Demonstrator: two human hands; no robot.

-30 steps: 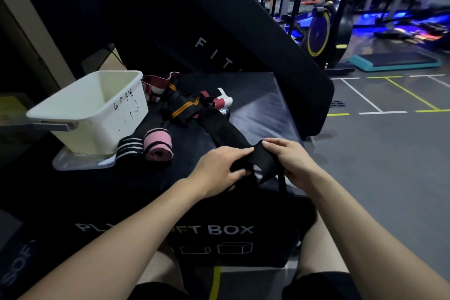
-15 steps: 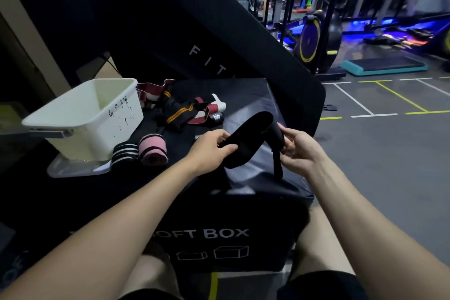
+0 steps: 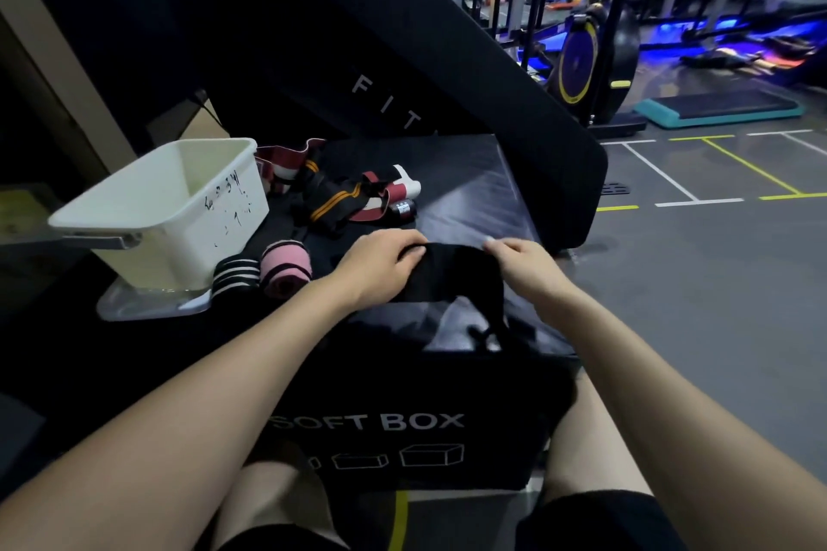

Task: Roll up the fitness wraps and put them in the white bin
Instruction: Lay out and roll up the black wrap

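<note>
Rolling black wrap (image 3: 452,277) at surface's (image 3: 470,192) 6 o'clock edge: we judge roll just begun. Left hand (image 3: 380,266), right hand (image 3: 526,266) each in curled grip on its ends. Next: tight even turns, then white bin (image 3: 152,210), 10 o'clock.

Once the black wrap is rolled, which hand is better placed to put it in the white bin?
Probably the left hand: it grips the black fabric wrap on the side nearer the white plastic bin.
</note>
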